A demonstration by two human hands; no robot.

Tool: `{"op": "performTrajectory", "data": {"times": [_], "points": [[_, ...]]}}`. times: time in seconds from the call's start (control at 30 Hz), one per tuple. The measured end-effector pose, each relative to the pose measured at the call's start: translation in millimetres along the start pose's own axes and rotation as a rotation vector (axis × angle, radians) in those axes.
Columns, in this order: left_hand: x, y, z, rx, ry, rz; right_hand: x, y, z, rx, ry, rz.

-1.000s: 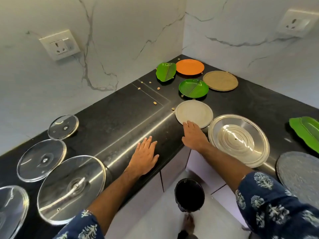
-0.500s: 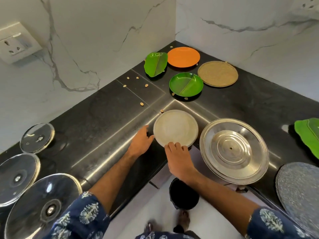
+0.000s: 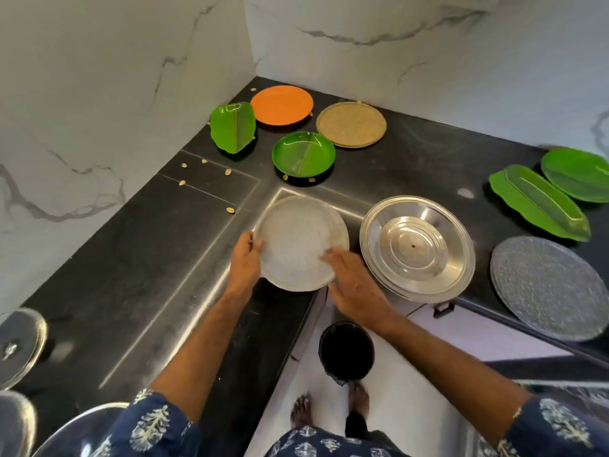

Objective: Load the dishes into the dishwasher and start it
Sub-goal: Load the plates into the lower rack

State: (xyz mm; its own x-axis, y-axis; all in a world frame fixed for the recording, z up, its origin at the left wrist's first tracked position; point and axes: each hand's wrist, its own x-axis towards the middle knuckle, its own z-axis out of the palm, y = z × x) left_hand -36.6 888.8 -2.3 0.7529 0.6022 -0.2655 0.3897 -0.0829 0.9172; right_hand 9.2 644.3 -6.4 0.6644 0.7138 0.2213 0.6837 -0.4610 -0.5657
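A person stands in the inner corner of an L-shaped black counter (image 3: 138, 258) with both hands on a pale grey plate (image 3: 298, 239). The plate sits at the counter's inner corner, its near rim past the front edge and seemingly tilted, the left side higher. The left hand (image 3: 245, 262) clamps the plate's left rim, thumb on top and fingers curled under. The right hand (image 3: 354, 285) lies over the near right part of the plate with its fingers spread loosely on the surface; it is blurred, so whether it grips the rim cannot be told.

Just right of the plate, near the front edge, lies a large steel lid (image 3: 417, 247), and further right a speckled grey plate (image 3: 548, 286) overhangs the front edge. Toward the back corner of the counter are four more dishes — an orange plate (image 3: 281, 105), a leaf-shaped green plate (image 3: 233, 127) beside it, a tan round plate (image 3: 351, 124) and a round green plate (image 3: 303, 155) nearest the hands. Small seeds (image 3: 230, 210) are scattered on the counter left of them. At the right end lie a long leaf-shaped dish (image 3: 540, 202) and another green plate (image 3: 578, 174) behind it. Glass lids (image 3: 19, 344) sit at the left end. On the floor below the corner stands a dark bucket (image 3: 346, 351), just ahead of the person's bare feet.
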Motion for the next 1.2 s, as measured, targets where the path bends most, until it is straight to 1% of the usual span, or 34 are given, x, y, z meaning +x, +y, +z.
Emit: {"op": "performTrajectory", "data": {"times": [0.07,0.1,0.13,0.17,0.23,0.27,0.33,0.4,0.47,0.53,0.6,0.7,0.77,0.83,0.93,1.0,1.1,1.2], "points": [[-1.3,7.9,-6.7,-0.059,-0.066,0.086,1.3,-7.0,-18.7,0.062,0.226,0.094],[-2.8,13.1,-7.6,-0.098,-0.116,0.136,1.3,-10.9,-29.5,0.106,0.31,0.16],[-5.4,20.5,-4.2,-0.131,-0.176,0.188,-0.2,-14.3,-42.0,0.202,0.366,0.253],[-9.8,30.0,2.1,-0.145,-0.245,0.238,-3.1,-16.9,-55.1,0.346,0.387,0.354],[-20.2,46.1,26.5,-0.129,-0.401,0.308,-17.3,-17.0,-79.5,0.654,0.318,0.54],[-28.0,53.1,43.1,-0.115,-0.484,0.33,-29.7,-14.0,-90.4,0.756,0.277,0.605],[-44.1,61.6,83.4,-0.08,-0.633,0.357,-66.3,-3.1,-111.4,0.907,0.273,0.688],[-63.6,64.7,125.8,-0.047,-0.763,0.386,-111.8,8.9,-131.2,0.97,0.315,0.733],[-91.8,65.4,173.5,0.021,-0.88,0.442,-165.9,22.3,-152.3,0.933,0.388,0.809],[-122.8,59.1,217.7,0.107,-0.957,0.485,-221.6,35.1,-167.2,0.889,0.481,0.901],[-161.6,47.5,269.3,0.249,-1.029,0.574,-286.6,46.4,-181.4,0.871,0.569,1.009],[-217.0,22.4,342.2,0.539,-1.143,0.672,-377.9,59.4,-191.9,0.824,0.588,1.152],[-254.6,0.0,391.0,0.714,-1.273,0.706,-439.1,74.7,-190.9,0.82,0.583,1.264],[-292.9,-22.9,433.3,0.778,-1.368,0.703,-497.1,100.8,-180.0,0.822,0.591,1.365],[-347.8,-56.9,487.7,0.781,-1.382,0.665,-566.3,151.1,-161.6,0.812,0.603,1.503],[-380.9,-76.1,525.8,0.866,-1.4,0.655,-603.1,187.8,-146.6,0.796,0.617,1.567],[-403.8,-109.4,582.6,0.993,-1.408,0.618,-634.4,241.0,-123.5,0.739,0.579,1.59],[-402.0,-150.9,638.5,1.073,-1.364,0.593,-654.3,297.8,-96.4,0.639,0.56,1.546]]}}
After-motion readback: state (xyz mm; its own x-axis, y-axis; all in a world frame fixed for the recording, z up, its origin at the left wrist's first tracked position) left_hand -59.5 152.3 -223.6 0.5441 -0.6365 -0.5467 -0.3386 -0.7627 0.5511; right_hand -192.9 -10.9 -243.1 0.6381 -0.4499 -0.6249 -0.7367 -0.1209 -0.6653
